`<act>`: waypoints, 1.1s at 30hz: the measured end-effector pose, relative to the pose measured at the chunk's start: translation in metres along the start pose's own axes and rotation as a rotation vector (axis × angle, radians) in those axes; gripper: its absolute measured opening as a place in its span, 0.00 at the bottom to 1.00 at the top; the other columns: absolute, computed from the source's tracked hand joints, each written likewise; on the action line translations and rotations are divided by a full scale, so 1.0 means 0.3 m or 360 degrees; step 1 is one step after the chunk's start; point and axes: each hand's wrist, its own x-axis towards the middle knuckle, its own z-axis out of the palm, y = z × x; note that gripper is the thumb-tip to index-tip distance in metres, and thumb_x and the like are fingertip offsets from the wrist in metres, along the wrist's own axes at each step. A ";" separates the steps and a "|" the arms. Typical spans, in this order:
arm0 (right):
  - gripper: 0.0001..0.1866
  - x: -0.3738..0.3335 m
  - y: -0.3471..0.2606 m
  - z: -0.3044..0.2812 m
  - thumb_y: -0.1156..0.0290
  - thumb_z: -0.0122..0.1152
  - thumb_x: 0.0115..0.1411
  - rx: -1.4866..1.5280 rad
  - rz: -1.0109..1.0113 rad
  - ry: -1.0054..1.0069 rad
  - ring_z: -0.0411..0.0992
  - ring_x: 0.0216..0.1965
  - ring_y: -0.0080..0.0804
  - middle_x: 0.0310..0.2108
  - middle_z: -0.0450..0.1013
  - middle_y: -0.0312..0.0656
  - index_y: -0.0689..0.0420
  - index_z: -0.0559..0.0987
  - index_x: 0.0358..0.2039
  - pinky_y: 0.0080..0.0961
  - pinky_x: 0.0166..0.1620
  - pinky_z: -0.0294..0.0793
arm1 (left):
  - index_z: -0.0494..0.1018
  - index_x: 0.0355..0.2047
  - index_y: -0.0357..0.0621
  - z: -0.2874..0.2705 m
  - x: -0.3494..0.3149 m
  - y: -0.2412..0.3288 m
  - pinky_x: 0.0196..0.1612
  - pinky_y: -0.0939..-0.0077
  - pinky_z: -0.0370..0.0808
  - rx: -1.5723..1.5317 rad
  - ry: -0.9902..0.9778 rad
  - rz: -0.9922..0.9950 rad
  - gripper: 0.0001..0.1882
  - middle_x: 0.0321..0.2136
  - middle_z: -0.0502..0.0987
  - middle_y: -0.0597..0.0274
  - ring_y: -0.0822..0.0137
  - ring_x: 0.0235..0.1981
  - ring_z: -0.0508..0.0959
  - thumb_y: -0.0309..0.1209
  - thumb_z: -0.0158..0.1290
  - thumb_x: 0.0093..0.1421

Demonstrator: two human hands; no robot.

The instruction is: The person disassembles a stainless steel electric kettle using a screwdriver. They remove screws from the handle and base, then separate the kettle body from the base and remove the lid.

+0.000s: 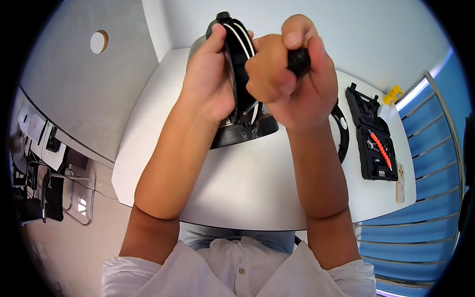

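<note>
An electric kettle with a silver body and black base stands at the table's far side. Its black handle is opened up, and white wires run along the inside. My left hand is closed around the handle side, its thumb near the top. In my right hand is a screwdriver, gripped by its black handle. A thin metal shaft shows below that hand, close to the bottom of the opened handle. The exact contact of its tip is hard to make out.
A black curved part lies on the white table, partly behind my right forearm. Farther right sits an opened black tool case with an orange flexible shaft. Metal railing borders the right side; a grey panel stands left.
</note>
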 end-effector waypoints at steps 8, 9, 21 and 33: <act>0.17 0.010 0.036 0.054 0.57 0.51 0.63 -0.0472 -0.0289 0.0471 0.64 0.18 0.23 0.22 0.68 0.43 0.59 0.65 0.36 0.17 0.20 0.60 | 0.64 0.40 0.35 -0.089 0.035 0.039 0.46 0.66 0.73 -0.0271 -0.0582 -0.0168 0.25 0.38 0.72 0.48 0.60 0.42 0.73 0.46 0.28 0.68; 0.17 0.014 0.042 0.059 0.56 0.50 0.63 -0.0491 -0.0310 0.0522 0.65 0.19 0.23 0.22 0.68 0.42 0.60 0.66 0.36 0.17 0.21 0.61 | 0.64 0.40 0.34 -0.110 0.044 0.043 0.47 0.65 0.73 -0.0373 -0.0727 -0.0221 0.25 0.39 0.72 0.46 0.58 0.43 0.73 0.46 0.28 0.68; 0.16 0.007 0.066 0.046 0.56 0.46 0.65 -0.0428 -0.0349 0.0329 0.60 0.16 0.20 0.20 0.66 0.41 0.57 0.63 0.38 0.16 0.20 0.59 | 0.65 0.38 0.35 -0.055 0.033 0.030 0.45 0.67 0.73 -0.0161 -0.0247 -0.0005 0.25 0.35 0.73 0.51 0.61 0.39 0.74 0.46 0.28 0.68; 0.18 0.001 0.038 0.062 0.55 0.42 0.66 -0.0249 -0.0307 0.0517 0.60 0.16 0.25 0.21 0.67 0.45 0.60 0.64 0.39 0.19 0.22 0.63 | 0.66 0.36 0.38 -0.066 0.026 0.022 0.46 0.68 0.73 -0.0265 -0.0478 -0.0162 0.26 0.37 0.73 0.48 0.60 0.39 0.74 0.48 0.27 0.67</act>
